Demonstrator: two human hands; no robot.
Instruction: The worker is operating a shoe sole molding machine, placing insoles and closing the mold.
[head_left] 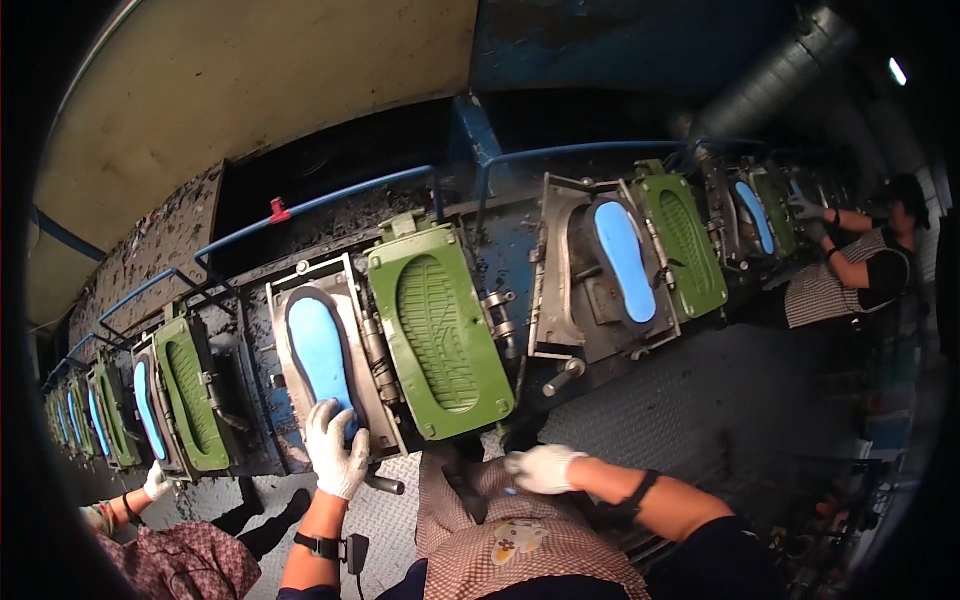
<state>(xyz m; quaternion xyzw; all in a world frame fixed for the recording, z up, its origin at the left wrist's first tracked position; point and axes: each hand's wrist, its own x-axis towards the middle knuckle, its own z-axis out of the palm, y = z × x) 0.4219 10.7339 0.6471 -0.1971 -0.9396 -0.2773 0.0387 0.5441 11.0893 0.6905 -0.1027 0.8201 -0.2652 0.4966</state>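
My left hand (337,452), in a white knit glove, is at the heel end of a blue insole (321,345). Its fingers lie over the heel, with the thumb at the right side. That insole sits on a dark sole shape in an opened metal mold (382,400). Hinged to the right of it is the green mold half (430,335), its tread-patterned hollow facing up. In front of my checked apron (450,520) hovers my right hand (545,468), also gloved, its fingers pointing left and blurred. Just below them a small blue spot (510,490) shows against the apron.
Another opened mold with a blue insole (625,262) and green half (682,245) stands to the right. Several more line the left. A blue rail (330,193) runs behind; mold handles (565,377) jut forward. Co-workers' gloved hands appear at left (157,482) and far right (808,210).
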